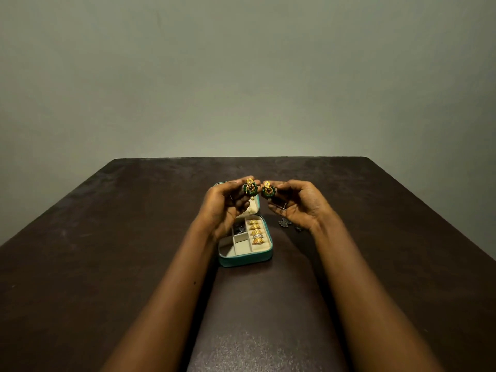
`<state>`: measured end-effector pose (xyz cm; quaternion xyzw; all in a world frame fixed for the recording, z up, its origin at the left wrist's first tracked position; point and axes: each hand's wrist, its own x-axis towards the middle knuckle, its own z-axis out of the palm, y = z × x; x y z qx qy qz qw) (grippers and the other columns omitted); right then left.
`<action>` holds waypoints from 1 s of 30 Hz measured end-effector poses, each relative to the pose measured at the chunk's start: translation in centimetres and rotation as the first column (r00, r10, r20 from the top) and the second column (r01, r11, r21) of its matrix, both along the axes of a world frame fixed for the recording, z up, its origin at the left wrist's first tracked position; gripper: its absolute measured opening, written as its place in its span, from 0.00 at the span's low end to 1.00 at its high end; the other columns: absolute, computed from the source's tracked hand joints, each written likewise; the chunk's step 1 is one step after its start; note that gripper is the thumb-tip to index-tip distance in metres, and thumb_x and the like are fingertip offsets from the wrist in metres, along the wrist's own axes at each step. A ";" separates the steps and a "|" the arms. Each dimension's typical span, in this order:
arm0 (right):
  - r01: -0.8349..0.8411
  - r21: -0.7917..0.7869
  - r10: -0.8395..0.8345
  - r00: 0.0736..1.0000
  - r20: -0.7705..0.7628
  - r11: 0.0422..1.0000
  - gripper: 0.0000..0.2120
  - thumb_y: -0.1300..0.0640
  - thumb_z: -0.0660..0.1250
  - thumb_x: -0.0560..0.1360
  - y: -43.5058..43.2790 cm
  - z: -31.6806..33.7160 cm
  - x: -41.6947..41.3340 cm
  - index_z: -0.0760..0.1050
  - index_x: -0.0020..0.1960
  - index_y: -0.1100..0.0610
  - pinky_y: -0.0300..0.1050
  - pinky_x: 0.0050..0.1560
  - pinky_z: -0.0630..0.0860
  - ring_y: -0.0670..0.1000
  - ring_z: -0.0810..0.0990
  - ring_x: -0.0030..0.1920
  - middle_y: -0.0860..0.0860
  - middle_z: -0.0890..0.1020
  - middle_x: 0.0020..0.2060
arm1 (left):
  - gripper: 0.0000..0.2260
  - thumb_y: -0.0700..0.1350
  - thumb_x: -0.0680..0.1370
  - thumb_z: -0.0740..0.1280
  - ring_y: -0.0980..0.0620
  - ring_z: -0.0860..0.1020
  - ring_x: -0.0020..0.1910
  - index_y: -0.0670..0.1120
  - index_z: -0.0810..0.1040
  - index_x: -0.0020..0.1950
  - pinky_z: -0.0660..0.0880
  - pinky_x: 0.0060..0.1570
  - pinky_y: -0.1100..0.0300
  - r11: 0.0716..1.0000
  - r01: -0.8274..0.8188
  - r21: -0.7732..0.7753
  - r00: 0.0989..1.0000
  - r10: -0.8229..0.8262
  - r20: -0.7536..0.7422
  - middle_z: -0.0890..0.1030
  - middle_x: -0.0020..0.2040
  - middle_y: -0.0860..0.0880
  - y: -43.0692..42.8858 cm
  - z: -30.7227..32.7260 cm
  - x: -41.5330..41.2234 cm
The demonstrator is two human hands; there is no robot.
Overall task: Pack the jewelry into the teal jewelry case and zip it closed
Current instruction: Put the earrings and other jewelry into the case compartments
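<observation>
Pinching one green-and-gold earring (250, 188) in left hand (225, 204), its twin (268, 191) in right hand (300, 205), pairing them over the open teal jewelry case (245, 260) at 12 o'clock of its ring rolls (256, 232).

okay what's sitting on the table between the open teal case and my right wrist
In the head view, a small dark jewelry piece lies on the dark table, between the teal jewelry case and the right hand. It is too dim to identify.

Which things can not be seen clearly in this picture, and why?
Head view only:
- Lid of the teal case: mostly hidden behind the left hand.
- Dark item on the table: too small, partly under the right hand.
- Dark contents of one compartment: too small to identify.
</observation>
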<state>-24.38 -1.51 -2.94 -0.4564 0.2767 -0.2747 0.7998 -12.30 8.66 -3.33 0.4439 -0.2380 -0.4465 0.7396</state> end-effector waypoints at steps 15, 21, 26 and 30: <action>-0.267 -0.257 0.208 0.950 -0.232 0.929 0.05 0.67 0.66 0.73 3.3 0.2 1.8 0.79 0.48 0.66 0.41 0.37 0.79 0.49 0.81 0.37 0.57 0.82 0.39 | 0.09 0.33 0.76 0.63 0.54 0.81 0.36 0.37 0.79 0.54 0.78 0.36 0.65 0.974 -0.154 0.165 0.966 0.113 0.232 0.83 0.39 0.46 6.0 -0.1 1.7; -0.464 -0.447 0.224 0.842 -0.491 0.765 0.07 0.70 0.66 0.73 5.1 0.2 2.4 0.79 0.50 0.68 0.40 0.36 0.82 0.51 0.82 0.35 0.59 0.82 0.40 | 0.09 0.33 0.74 0.67 0.57 0.77 0.36 0.38 0.81 0.54 0.67 0.33 0.66 0.914 -0.240 0.326 0.855 0.041 0.516 0.82 0.42 0.46 7.0 -0.6 1.5; -0.482 -0.519 0.119 0.803 -0.585 0.706 0.05 0.67 0.69 0.71 5.9 0.2 2.7 0.82 0.46 0.63 0.44 0.42 0.82 0.55 0.84 0.39 0.60 0.84 0.43 | 0.11 0.35 0.75 0.67 0.62 0.75 0.38 0.39 0.81 0.56 0.71 0.29 0.73 0.898 -0.272 0.346 0.803 0.014 0.596 0.81 0.47 0.46 7.1 -0.2 1.3; -0.510 -0.634 -0.021 0.770 -0.638 0.582 0.06 0.64 0.72 0.69 6.2 0.2 3.0 0.84 0.46 0.58 0.43 0.46 0.81 0.49 0.82 0.39 0.54 0.85 0.40 | 0.11 0.38 0.73 0.70 0.58 0.77 0.40 0.40 0.82 0.55 0.71 0.33 0.71 0.887 -0.303 0.348 0.780 0.021 0.626 0.82 0.47 0.46 7.3 0.0 1.5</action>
